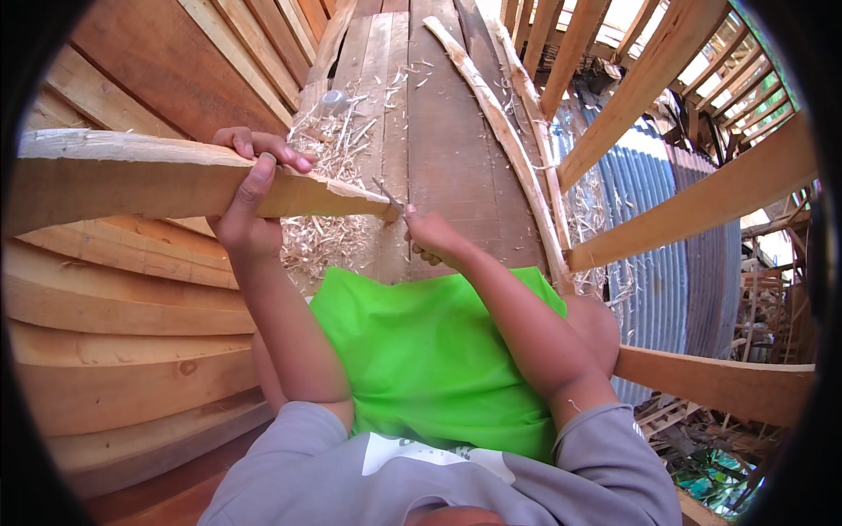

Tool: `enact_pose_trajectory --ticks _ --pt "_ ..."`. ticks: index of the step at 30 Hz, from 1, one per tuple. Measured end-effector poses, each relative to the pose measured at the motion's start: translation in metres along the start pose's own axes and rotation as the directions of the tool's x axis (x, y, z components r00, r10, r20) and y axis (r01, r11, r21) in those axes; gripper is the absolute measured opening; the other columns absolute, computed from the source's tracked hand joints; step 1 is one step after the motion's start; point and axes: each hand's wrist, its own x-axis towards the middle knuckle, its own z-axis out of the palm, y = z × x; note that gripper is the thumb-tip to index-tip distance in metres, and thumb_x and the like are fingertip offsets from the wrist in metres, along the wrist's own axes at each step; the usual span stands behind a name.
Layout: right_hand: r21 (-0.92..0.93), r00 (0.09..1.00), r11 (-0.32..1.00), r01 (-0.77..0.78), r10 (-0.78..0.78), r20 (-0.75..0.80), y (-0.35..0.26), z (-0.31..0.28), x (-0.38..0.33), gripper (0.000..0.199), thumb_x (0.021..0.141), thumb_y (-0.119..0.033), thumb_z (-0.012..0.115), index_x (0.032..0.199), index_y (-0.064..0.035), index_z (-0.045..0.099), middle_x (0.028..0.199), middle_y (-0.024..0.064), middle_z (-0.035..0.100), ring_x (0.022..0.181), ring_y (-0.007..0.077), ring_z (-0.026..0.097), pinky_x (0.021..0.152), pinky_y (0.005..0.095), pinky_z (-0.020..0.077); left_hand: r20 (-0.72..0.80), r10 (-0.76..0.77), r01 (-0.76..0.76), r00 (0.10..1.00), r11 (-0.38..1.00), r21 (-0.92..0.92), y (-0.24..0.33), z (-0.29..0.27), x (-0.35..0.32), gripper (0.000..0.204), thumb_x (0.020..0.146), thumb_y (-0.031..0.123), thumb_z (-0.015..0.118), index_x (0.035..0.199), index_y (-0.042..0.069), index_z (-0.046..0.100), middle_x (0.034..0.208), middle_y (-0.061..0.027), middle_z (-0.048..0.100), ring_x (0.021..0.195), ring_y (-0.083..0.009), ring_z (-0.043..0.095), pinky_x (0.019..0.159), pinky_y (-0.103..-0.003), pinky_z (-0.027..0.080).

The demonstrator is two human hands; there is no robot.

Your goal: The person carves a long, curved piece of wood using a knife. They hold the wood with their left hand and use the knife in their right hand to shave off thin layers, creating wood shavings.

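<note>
A long, pale wooden plank (105, 188) comes in from the left and tapers to a narrow end in front of me. Its upper edge is rough and freshly cut. My left hand (248, 188) is closed around it, thumb on the near face and fingers over the top edge. At the narrow tip, my right hand (431, 237) grips a knife (387, 195) with a thin dark blade. The blade lies against or very close to the wood; its handle is mostly hidden in the fist. Bright green cloth (438, 351) covers my lap.
Curled wood shavings (329, 241) litter the plank floor (447, 158), with a clear plastic cup (333, 103) among them. Stacked boards (132, 324) line the left side. Two long stripped poles (495, 114) lie to the right, beside wooden posts (702, 206) and corrugated metal sheets (645, 202).
</note>
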Motion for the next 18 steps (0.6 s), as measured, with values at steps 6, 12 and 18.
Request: enact_pose_trajectory --ticks 6,12,18 --pt "0.0 0.996 1.0 -0.02 0.02 -0.086 -0.011 0.009 -0.009 0.056 0.101 -0.052 0.024 0.08 -0.0064 0.049 0.057 0.0014 0.04 0.042 0.0128 0.035 0.04 0.0339 0.0291 0.077 0.067 -0.043 0.995 0.961 -0.273 -0.005 -0.001 -0.005 0.02 0.082 0.008 0.055 0.098 0.007 0.043 0.076 -0.0092 0.05 0.071 -0.0189 0.049 0.075 -0.037 0.041" --pt "-0.032 0.998 0.998 0.054 -0.055 -0.035 -0.027 -0.018 -0.017 0.055 0.1 -0.053 0.022 0.079 -0.0083 0.046 0.057 0.0006 0.038 0.045 0.0119 0.034 0.041 0.0348 0.028 0.003 0.092 -0.086 0.996 0.948 -0.306 -0.016 0.005 -0.004 0.019 0.083 0.008 0.055 0.097 0.007 0.044 0.074 -0.0092 0.05 0.068 -0.0187 0.048 0.073 -0.037 0.042" --pt "-0.113 0.977 0.992 -0.046 0.021 -0.213 -0.001 -0.035 0.011 0.062 0.099 -0.054 0.02 0.079 -0.005 0.053 0.058 0.0045 0.045 0.046 0.0165 0.041 0.043 0.0379 0.0348 -0.012 0.092 -0.091 0.996 0.94 -0.328 -0.027 0.006 -0.001 0.018 0.082 0.007 0.054 0.098 0.007 0.044 0.073 -0.0091 0.049 0.067 -0.0187 0.047 0.072 -0.038 0.042"
